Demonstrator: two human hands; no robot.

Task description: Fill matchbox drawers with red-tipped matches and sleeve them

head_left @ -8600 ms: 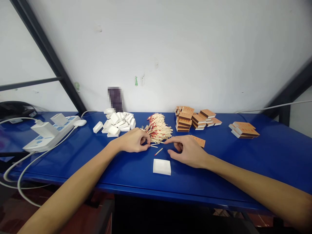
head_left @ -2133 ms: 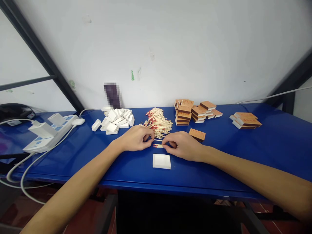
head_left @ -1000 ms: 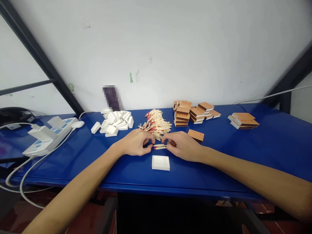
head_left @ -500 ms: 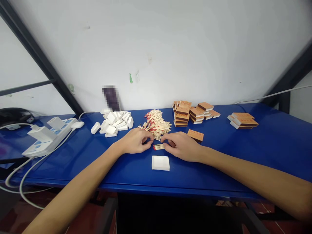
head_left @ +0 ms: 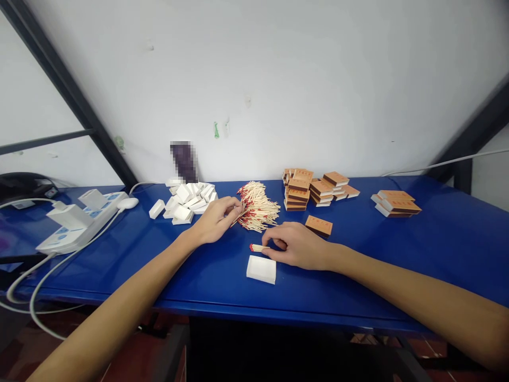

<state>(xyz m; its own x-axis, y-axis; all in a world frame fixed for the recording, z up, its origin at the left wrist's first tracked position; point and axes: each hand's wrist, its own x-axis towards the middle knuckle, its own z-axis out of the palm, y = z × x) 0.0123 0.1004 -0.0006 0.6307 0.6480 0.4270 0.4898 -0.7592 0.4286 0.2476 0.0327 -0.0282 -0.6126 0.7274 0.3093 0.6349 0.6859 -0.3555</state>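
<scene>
My left hand point(head_left: 217, 218) reaches to the near edge of the loose pile of red-tipped matches point(head_left: 258, 204), its fingers pinched on a match or two there. My right hand point(head_left: 296, 246) rests on the blue table point(head_left: 397, 249), fingers closed on a small bundle of matches point(head_left: 256, 247) whose red tips stick out to the left. An open white inner tray point(head_left: 261, 269) lies just in front of the right hand. A single orange matchbox sleeve point(head_left: 318, 225) lies just behind it.
A heap of white inner trays point(head_left: 186, 201) sits at the back left. Stacks of orange sleeves point(head_left: 308, 188) and a smaller stack point(head_left: 395, 203) stand at the back right. A white power strip with cables point(head_left: 77, 217) lies at the far left.
My left hand has left the small bundle and moved back to the match pile. My right hand keeps the bundle and has shifted slightly toward the white tray.
</scene>
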